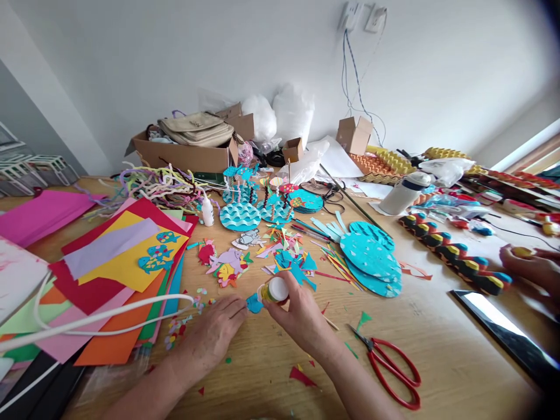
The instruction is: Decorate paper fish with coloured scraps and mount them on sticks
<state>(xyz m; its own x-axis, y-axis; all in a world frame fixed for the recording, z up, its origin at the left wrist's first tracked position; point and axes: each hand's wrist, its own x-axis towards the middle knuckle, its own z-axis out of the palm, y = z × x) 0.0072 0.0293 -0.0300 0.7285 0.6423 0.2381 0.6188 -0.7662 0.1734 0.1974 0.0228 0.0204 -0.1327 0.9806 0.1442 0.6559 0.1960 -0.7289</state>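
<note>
My right hand (pixel 300 318) is wrapped round a small glue bottle (pixel 275 290) with a white end, tilted over a small blue paper piece (pixel 254 303). The fingertips of my left hand (pixel 223 326) press together at the left edge of that blue piece, on the wooden table (pixel 262 373). Small coloured paper bits (pixel 177 326) lie left of my left hand. Paper fish cut-outs (pixel 227 265) and blue scraps (pixel 297 265) are beyond my hands. Red-handled scissors (pixel 394 367) rest partly open to the right of my right forearm.
Coloured paper sheets (pixel 114 256) and a white cable (pixel 131 303) lie at left. Blue discs (pixel 371 256), a white bottle (pixel 207 211) and fish models (pixel 275 204) stand or lie farther back. Another person's hand (pixel 531 265) is at right, near a black-framed tablet (pixel 503 326).
</note>
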